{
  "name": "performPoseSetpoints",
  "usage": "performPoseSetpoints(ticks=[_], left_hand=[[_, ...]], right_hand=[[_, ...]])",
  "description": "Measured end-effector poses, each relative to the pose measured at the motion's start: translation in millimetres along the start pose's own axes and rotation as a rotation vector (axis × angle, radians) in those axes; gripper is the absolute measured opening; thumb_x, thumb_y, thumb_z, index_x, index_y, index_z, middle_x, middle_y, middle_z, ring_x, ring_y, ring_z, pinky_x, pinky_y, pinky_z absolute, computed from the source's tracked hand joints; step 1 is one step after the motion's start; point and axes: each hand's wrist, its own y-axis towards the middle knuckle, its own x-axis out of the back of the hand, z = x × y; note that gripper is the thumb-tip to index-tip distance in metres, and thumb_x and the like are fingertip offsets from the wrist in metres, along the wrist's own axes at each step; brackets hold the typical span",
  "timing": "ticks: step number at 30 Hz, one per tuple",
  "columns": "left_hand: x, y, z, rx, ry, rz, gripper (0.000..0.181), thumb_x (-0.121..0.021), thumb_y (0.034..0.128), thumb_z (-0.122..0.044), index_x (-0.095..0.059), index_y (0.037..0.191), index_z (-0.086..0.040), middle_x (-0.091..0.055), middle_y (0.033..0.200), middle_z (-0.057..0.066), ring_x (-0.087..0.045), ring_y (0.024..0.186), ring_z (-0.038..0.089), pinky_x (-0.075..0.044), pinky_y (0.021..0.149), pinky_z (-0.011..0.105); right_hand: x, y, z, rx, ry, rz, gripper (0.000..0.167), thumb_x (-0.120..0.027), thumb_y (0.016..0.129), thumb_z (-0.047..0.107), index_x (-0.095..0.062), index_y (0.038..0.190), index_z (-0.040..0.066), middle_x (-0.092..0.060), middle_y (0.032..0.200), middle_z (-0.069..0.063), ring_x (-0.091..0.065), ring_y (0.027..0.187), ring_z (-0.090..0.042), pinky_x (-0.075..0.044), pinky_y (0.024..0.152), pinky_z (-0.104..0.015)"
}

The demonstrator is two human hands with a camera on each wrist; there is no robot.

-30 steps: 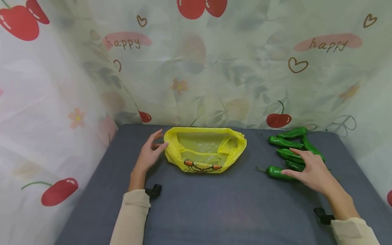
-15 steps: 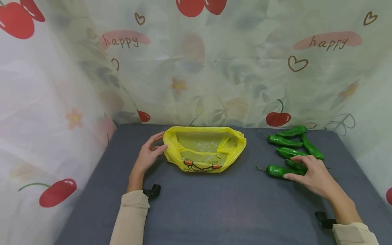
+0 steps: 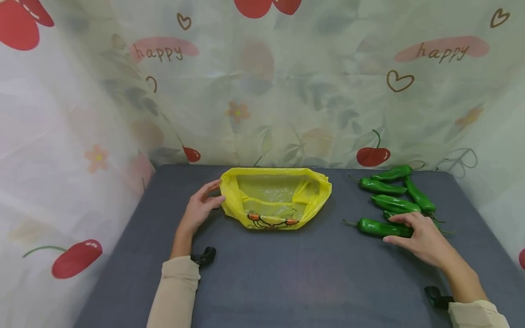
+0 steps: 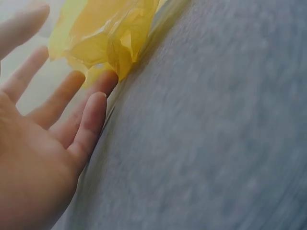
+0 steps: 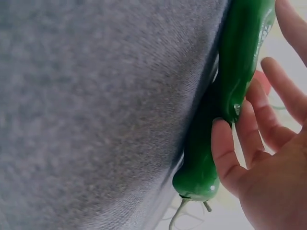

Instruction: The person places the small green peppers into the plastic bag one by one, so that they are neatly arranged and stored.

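Where the right grip (image 3: pixel 422 238) gapes, 1 green pepper (image 3: pixel 380 227) lies partly inside.

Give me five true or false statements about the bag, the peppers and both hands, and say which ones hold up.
1. The yellow bag has its mouth open. True.
2. The left hand is at the bag. True.
3. The right hand is at the green peppers. True.
4. The peppers are inside the bag. False: they are outside it, on the table.
5. In the head view, the bag is right of the peppers. False: it is left of them.
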Motion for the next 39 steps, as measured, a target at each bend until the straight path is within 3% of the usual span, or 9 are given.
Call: performPoseSetpoints(ticks=[4, 8, 14, 18, 28, 39], left_hand=[[-3.6, 0.0, -1.5, -0.001, -0.004, 0.001, 0.063, -0.070, 0.0985, -0.022, -0.044, 0.156, -0.023, -0.047, 0.157, 0.016, -0.069, 0.115, 0.029, -0.054, 0.088, 0.024], [-6.9, -1.0, -0.6, -0.036, -0.007, 0.005, 0.064, -0.071, 0.0980, -0.024, -0.043, 0.156, -0.029, -0.047, 0.157, 0.015, -0.070, 0.113, 0.030, -0.053, 0.085, 0.020], [-12.4, -0.2, -1.5, -0.069, 0.046, 0.012, 0.067, -0.072, 0.0961, -0.036, -0.041, 0.155, -0.036, -0.048, 0.154, 0.014, -0.070, 0.107, 0.033, -0.056, 0.086, 0.032], [-15.1, 1.2, -3.8, -0.045, 0.084, 0.004, 0.064, -0.071, 0.0962, -0.042, -0.043, 0.154, -0.036, -0.048, 0.153, 0.015, -0.069, 0.108, 0.034, -0.055, 0.088, 0.040], [-19.7, 3.7, -4.6, -0.038, 0.077, -0.013, 0.059, -0.070, 0.0966, -0.041, -0.048, 0.151, -0.035, -0.051, 0.150, 0.015, -0.067, 0.117, 0.035, -0.055, 0.093, 0.048], [-21.9, 6.4, -2.8, 0.002, 0.025, -0.029, 0.059, -0.071, 0.0971, -0.035, -0.048, 0.151, -0.033, -0.052, 0.149, 0.015, -0.066, 0.121, 0.036, -0.056, 0.094, 0.048]], right_hand=[[-3.5, -0.6, -0.7, 0.036, -0.013, 0.001, 0.053, -0.083, 0.085, 0.038, -0.068, 0.125, 0.006, -0.061, 0.121, -0.020, -0.053, 0.109, -0.038, -0.035, 0.090, -0.057], [-6.5, -2.2, -1.6, 0.043, -0.021, 0.014, 0.051, -0.083, 0.085, 0.034, -0.069, 0.125, 0.006, -0.062, 0.121, -0.021, -0.052, 0.111, -0.041, -0.035, 0.092, -0.059], [-8.8, -2.3, -2.6, 0.048, -0.051, 0.023, 0.046, -0.082, 0.087, 0.026, -0.069, 0.126, 0.006, -0.063, 0.117, -0.018, -0.055, 0.107, -0.038, -0.039, 0.087, -0.054], [-9.4, -2.3, -1.9, 0.039, -0.066, 0.034, 0.045, -0.081, 0.088, 0.026, -0.069, 0.127, 0.007, -0.062, 0.114, -0.015, -0.057, 0.102, -0.032, -0.043, 0.083, -0.047], [-7.7, 0.3, -2.3, 0.120, -0.067, 0.013, 0.042, -0.081, 0.087, 0.020, -0.069, 0.125, 0.005, -0.070, 0.121, -0.019, -0.067, 0.105, -0.040, -0.054, 0.084, -0.052], [-9.3, -1.1, -0.8, 0.057, -0.071, 0.044, 0.044, -0.078, 0.090, 0.021, -0.065, 0.129, 0.007, -0.066, 0.126, -0.022, -0.060, 0.113, -0.044, -0.048, 0.086, -0.057]])
